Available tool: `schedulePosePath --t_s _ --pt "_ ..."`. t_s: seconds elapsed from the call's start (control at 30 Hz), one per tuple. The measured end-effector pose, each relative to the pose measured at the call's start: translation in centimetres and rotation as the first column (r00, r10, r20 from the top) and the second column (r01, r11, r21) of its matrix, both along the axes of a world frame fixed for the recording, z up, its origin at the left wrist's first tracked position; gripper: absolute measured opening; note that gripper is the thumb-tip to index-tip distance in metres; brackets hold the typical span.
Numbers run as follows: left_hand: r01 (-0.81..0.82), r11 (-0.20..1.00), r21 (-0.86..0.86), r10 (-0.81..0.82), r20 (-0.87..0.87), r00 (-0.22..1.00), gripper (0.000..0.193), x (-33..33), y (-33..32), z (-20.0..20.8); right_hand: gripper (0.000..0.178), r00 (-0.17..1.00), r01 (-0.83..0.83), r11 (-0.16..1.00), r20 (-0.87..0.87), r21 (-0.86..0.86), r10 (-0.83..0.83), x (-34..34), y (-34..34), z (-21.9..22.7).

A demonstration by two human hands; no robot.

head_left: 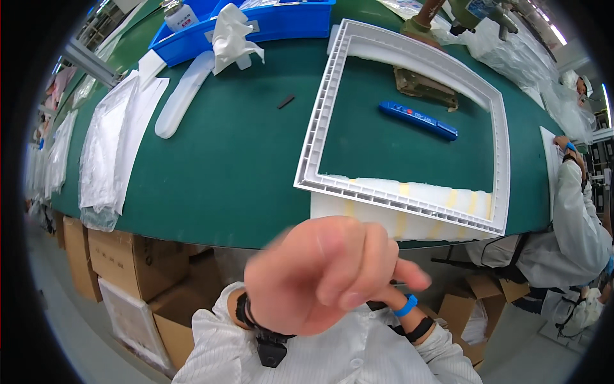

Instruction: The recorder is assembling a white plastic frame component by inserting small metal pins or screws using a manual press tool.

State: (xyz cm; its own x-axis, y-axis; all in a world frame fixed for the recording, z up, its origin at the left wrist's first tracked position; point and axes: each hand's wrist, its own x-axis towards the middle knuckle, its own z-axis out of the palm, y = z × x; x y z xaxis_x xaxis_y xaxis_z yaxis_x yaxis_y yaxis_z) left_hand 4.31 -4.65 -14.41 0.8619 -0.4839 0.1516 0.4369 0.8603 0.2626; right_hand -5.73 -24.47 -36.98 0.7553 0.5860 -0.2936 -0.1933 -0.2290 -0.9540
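Observation:
Close to the camera, my left hand (320, 275) is raised in front of my chest with its fingers curled in and one fingertip poking out to the right. Whatever is inside those fingers, if anything, is hidden. Behind it, my right hand (385, 295) shows only near its blue-banded wrist; its fingers are covered by the left hand. Beyond both hands, a white rectangular plastic frame (400, 203) lies on the green table (224, 173), with white foam (422, 192) along its near side. A blue pen-shaped tool (419, 120) rests inside the frame opening.
Blue bins (275, 24) with a bottle (180, 14) and a crumpled white cloth (233, 38) stand at the back. A long white plastic piece (185, 96), bagged sheets (109, 141) and a dark strip (285, 102) lie left. Cardboard boxes (137, 262) are below; a co-worker's sleeve (575, 217) is right.

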Motion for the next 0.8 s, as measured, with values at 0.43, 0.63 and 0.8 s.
schedulePosePath --t_s 0.43,0.63,0.8 --pt "-0.373 0.886 0.275 0.005 0.800 0.600 0.024 0.4 2.8 -0.1 0.023 0.998 0.045 0.995 0.034 0.088 -0.048 -0.3 0.2 -0.5" --pt "-0.987 0.162 -0.009 0.050 0.999 -0.001 0.018 -3.4 2.7 5.0 0.022 1.000 -0.016 1.000 0.021 0.015 0.016 0.0 0.2 0.6" --pt "-0.966 -0.189 -0.177 0.347 0.908 -0.234 0.010 -2.8 -0.7 5.6 0.024 0.999 -0.043 0.999 0.020 -0.014 0.043 0.0 0.0 0.7"
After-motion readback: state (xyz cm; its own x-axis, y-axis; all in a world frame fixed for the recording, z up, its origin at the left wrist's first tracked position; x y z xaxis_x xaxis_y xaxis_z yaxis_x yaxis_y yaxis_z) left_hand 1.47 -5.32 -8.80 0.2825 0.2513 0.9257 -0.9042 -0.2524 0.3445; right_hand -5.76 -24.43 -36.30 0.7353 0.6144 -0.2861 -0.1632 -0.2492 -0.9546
